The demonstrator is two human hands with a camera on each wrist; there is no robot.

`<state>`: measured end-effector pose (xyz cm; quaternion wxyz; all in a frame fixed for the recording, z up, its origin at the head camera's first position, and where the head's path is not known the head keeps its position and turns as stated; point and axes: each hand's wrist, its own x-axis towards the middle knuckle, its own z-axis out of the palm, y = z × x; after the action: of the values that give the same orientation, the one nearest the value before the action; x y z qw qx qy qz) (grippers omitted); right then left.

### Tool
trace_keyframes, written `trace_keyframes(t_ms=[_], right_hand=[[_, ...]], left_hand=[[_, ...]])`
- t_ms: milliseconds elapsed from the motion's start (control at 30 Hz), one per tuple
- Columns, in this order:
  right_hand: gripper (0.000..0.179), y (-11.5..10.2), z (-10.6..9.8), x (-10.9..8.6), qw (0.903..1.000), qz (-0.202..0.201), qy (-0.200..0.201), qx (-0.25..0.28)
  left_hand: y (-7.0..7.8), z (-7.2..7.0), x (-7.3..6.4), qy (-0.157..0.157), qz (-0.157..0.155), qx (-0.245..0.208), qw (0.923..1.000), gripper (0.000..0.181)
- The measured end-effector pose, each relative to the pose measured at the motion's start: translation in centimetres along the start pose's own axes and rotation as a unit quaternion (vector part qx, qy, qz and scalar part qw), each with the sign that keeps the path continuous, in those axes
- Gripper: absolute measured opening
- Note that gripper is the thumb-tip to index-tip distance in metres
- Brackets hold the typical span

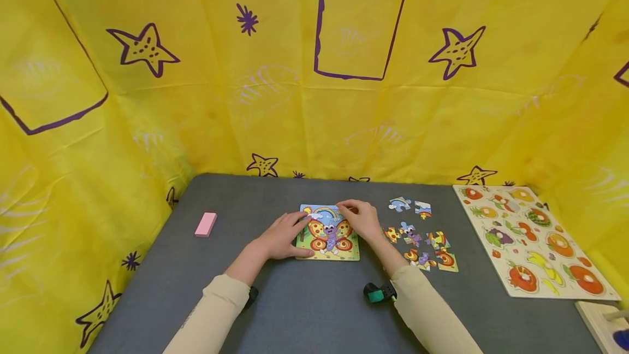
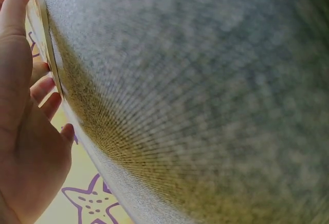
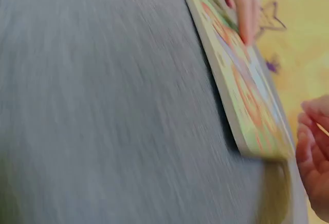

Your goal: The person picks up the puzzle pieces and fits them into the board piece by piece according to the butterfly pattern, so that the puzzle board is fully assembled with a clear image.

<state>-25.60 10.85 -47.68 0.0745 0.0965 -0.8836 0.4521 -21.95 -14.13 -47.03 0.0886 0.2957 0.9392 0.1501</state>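
A square puzzle board (image 1: 333, 245) with a butterfly and rainbow picture lies on the grey table. My left hand (image 1: 282, 236) holds the board along its left side, its thumb near the lower left corner and its fingers over the upper left part. In the right wrist view, fingers (image 3: 245, 13) of the left hand bend down onto the picture. At the board's upper right corner is my right hand (image 1: 362, 220), with its fingertips bent together at the top edge. I cannot tell what lies between those fingertips. Several loose jigsaw pieces (image 1: 410, 234) are spread right of the board.
A pink block (image 1: 206, 224) lies on the left of the table (image 1: 236, 195). Farther right stands a large fruit board (image 1: 533, 239), with part of a wooden toy (image 1: 597, 324) at the lower right edge. Yellow patterned cloth (image 1: 290, 113) hangs behind and at both sides.
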Motion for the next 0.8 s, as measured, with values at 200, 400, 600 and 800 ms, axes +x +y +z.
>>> trace_keyframes(t_ms=[200,400,600,800], right_hand=[[0.017,2.5,-3.9,0.1,0.9960,0.027,0.082,-0.020],[0.030,4.9,-7.8,0.1,0.9911,0.055,0.074,-0.096],[0.054,6.5,-10.2,0.0,0.9761,0.119,0.029,-0.179],[0.058,7.6,-10.6,0.1,0.9722,0.140,0.003,-0.188]], left_hand=[[0.1,-0.2,-0.1,0.003,0.025,-0.014,0.9996,0.090],[0.3,-0.3,0.0,-0.014,0.005,-0.049,0.9987,0.093],[0.4,-0.3,0.0,-0.023,-0.019,-0.060,0.9978,0.094],[0.4,-0.2,-0.1,-0.024,-0.021,-0.059,0.9977,0.095]])
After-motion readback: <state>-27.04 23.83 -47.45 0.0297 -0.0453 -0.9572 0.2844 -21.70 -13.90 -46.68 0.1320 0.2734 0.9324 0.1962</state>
